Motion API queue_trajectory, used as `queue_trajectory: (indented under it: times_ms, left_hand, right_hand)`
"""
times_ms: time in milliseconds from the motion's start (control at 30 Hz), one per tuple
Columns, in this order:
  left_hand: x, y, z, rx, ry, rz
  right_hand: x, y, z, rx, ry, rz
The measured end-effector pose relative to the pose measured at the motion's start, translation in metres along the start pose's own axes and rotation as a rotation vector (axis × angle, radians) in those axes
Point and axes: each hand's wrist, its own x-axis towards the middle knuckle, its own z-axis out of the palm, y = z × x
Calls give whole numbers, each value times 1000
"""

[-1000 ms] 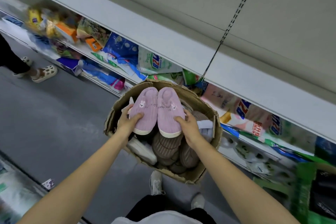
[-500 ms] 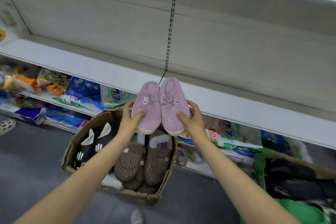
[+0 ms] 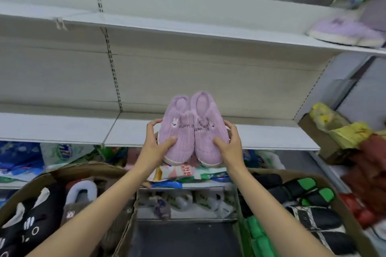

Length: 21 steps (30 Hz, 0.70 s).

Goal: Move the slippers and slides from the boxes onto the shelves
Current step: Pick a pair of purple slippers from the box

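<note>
Two purple slippers (image 3: 193,129), side by side, hang before the middle shelf (image 3: 261,134); my left hand (image 3: 155,144) and right hand (image 3: 228,143) clasp them. Cardboard boxes (image 3: 123,233) flank my arms; another purple pair (image 3: 344,31) sits above.

Even, soft light falls from overhead, bright on the pale shelves (image 3: 188,27) with no hard glare. Shadow gathers under the lower shelf and between the boxes (image 3: 129,225). Wide-angle distortion bends the shelf lines. Motion blur smears the right edge and upper right corner; the centre stays fairly sharp.
</note>
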Motion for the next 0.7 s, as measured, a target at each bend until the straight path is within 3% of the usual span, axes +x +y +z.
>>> queue_trajectory:
  times_ms: [133, 400, 700]
  left_hand:
    - [1, 25, 68, -52, -130, 75]
    - [17, 70, 156, -180, -230, 212]
    - [63, 152, 201, -303, -333, 363]
  right_hand:
    - [0, -22, -74, 9, 167, -47]
    - [15, -77, -160, 8, 368, -141]
    - [56, -140, -204, 215, 420, -292]
